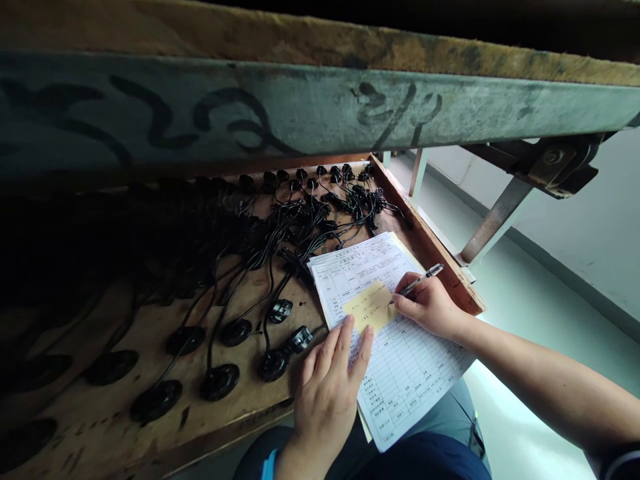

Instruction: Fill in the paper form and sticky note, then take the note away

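Observation:
My right hand (429, 305) grips a pen (425, 277), its tip down on a yellow sticky note (373, 308) with handwriting on it. The note lies on a stack of printed forms (395, 380) with tables and lines of small text. Spread out flat, my left hand (334, 373) rests on the lower left of the forms, its fingertips at the note's bottom edge. The papers lie partly on a wooden tray (320, 317) and partly over my lap. Black corded devices with round bases (220, 381) sit on the tray just left of my left hand.
Bundled black cables (305, 220) cover the tray's far part, the left side being in deep shadow. Low overhead runs a metal beam (320, 113) with black markings. A hinged bracket (555, 163) juts down at right. The tray's raised wooden edge (425, 233) borders the pale floor (560, 333).

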Available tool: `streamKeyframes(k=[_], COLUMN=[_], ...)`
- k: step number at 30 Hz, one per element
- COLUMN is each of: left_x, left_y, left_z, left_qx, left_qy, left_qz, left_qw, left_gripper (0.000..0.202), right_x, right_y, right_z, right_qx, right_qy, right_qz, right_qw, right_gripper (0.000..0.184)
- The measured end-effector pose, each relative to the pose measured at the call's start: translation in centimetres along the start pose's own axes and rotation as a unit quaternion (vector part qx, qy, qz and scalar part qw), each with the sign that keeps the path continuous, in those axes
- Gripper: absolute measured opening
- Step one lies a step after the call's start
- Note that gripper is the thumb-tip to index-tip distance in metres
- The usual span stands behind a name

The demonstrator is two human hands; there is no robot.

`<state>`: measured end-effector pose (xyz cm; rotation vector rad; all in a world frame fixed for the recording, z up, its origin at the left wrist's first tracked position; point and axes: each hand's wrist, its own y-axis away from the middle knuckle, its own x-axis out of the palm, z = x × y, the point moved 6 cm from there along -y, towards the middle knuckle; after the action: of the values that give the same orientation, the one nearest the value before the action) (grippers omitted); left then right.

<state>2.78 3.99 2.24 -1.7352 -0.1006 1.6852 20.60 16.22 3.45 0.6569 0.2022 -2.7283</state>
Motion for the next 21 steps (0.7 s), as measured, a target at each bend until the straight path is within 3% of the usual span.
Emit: streamKeyframes(k=[9,21], left_x=[0.03,0.03], left_y=[-0.01,0.05], left_z=[0.04,0.04], left_qx=[-0.002,-0.003], left_qy=[0.003,0.005], left_qz=[0.002,0.003], left_qw=[1.000,1.000], left_gripper=[0.050,0.049], right_x=[-0.48,-0.44], right_y=[0.10,0.06], right_z=[0.49,0.59], right_qx=[-0.008,0.000], right_qy=[-0.018,-0.020], right_qz=[-0.039,-0.027], right_qw=[0.999,0.999], right_gripper=[0.015,0.014])
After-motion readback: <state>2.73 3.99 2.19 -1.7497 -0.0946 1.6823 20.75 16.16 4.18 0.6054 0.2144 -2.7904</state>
